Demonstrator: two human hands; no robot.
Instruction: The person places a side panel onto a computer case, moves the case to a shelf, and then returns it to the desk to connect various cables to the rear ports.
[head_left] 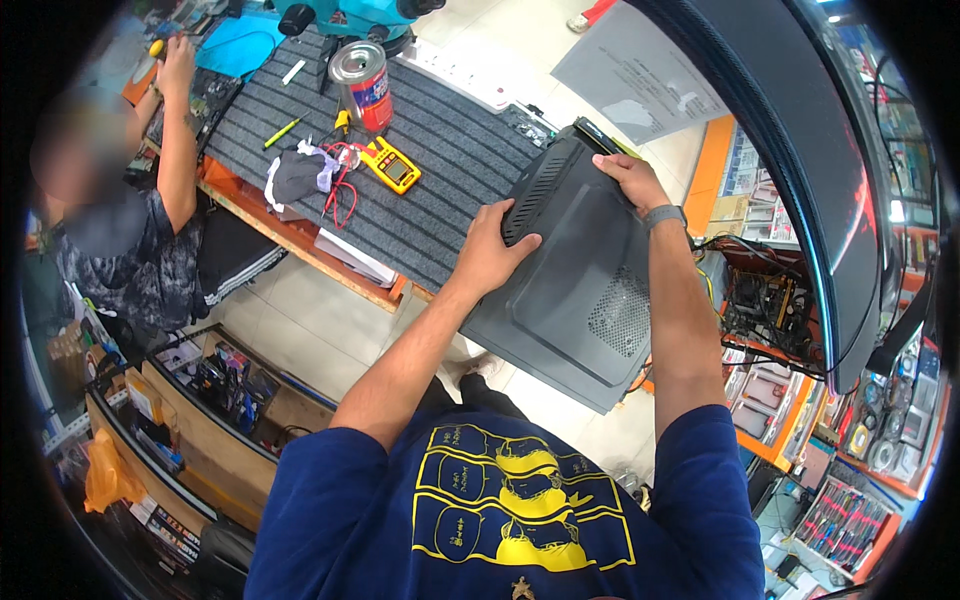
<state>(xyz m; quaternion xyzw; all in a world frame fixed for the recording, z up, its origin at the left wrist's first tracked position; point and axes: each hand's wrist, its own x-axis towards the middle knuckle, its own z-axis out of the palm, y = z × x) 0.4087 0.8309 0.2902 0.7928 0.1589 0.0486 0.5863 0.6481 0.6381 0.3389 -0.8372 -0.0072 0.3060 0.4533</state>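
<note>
A black computer case (560, 275) lies tilted in front of me, partly over the right end of the striped grey bench mat (430, 235). A perforated vent patch shows on its broad side, and slots run along its left edge. My left hand (495, 248) grips that slotted edge, fingers curled over it and thumb on the broad face. At the far right corner, my right hand (632, 185) is closed on the case, its thumb on top. Its other fingers are mostly hidden.
On the mat are a yellow multimeter (392, 166), red leads (343, 205), a metal can (362, 85), dark cloth (300, 175) and a green pen-like tool (283, 132). Another person (130, 245) works at left. A curved monitor (850, 200) and an opened computer (765, 300) stand at right.
</note>
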